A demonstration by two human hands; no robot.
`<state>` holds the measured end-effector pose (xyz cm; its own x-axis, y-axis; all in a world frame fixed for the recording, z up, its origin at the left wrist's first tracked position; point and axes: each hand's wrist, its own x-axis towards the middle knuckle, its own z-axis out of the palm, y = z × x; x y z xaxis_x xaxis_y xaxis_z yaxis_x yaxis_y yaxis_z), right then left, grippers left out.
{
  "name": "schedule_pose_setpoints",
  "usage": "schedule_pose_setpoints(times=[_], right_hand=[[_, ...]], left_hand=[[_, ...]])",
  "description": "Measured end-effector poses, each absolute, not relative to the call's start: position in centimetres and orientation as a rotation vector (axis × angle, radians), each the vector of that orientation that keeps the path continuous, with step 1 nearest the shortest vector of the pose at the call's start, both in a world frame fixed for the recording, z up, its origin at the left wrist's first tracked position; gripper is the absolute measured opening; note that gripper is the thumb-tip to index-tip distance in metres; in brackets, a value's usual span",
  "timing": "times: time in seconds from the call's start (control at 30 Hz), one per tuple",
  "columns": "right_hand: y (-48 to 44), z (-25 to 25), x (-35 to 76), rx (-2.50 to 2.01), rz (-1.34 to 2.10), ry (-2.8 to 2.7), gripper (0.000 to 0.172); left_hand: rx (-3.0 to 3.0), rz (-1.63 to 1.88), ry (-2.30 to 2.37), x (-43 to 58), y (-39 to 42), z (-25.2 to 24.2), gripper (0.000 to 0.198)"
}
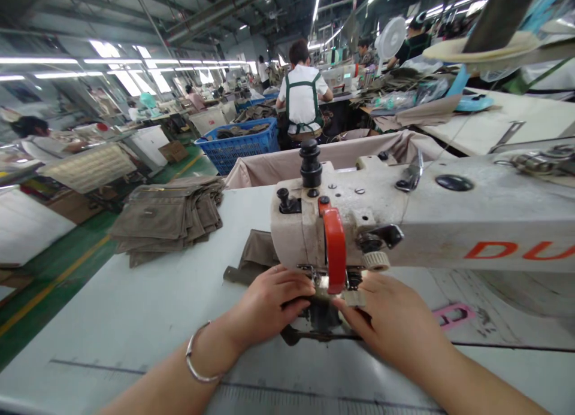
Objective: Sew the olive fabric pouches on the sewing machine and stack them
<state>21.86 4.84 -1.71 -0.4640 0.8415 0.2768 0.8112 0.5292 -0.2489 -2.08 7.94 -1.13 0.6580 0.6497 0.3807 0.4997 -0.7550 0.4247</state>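
A white sewing machine (296, 223) with a red guard (335, 247) stands over a dark olive-brown fabric piece (260, 250). Part of that fabric lies behind my left hand, and its near edge shows below the needle area. My left hand (269, 301), a silver bangle on its wrist, has thumb and fingers closed on the fabric just left of the presser foot. To the right of the foot, my right hand (390, 313) grips the fabric's other side. Some of its fingers are hidden behind the machine head.
Brown pocketed fabric pieces (153, 214) lie stacked at the table's left. A pink plastic piece (454, 314) rests under the machine arm. A ruler scale (287, 394) runs along the front edge. Beyond are a blue crate (245, 142), a pink cloth-lined bin (265, 168) and a seated person (303, 97).
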Motion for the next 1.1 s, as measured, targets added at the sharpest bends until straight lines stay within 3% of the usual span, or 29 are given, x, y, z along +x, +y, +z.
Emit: schedule_pose_setpoints(times=[0.1,0.27,1.1], right_hand=[[4.7,-1.8,21.4,-1.184,0.218,-2.384,0.012],[4.8,-2.2,21.0,-1.054,0.247,-2.396,0.024],[5.7,-3.3,20.7,-1.241,0.108,-2.302,0.025]], left_hand=[[2.624,0.779,0.970,-1.3,7.3,-1.3,0.012],[2.620,0.801,1.027,-0.5,6.9,-1.8,0.008],[2.575,0.732,1.259,-0.1,8.3,-4.0,0.007]])
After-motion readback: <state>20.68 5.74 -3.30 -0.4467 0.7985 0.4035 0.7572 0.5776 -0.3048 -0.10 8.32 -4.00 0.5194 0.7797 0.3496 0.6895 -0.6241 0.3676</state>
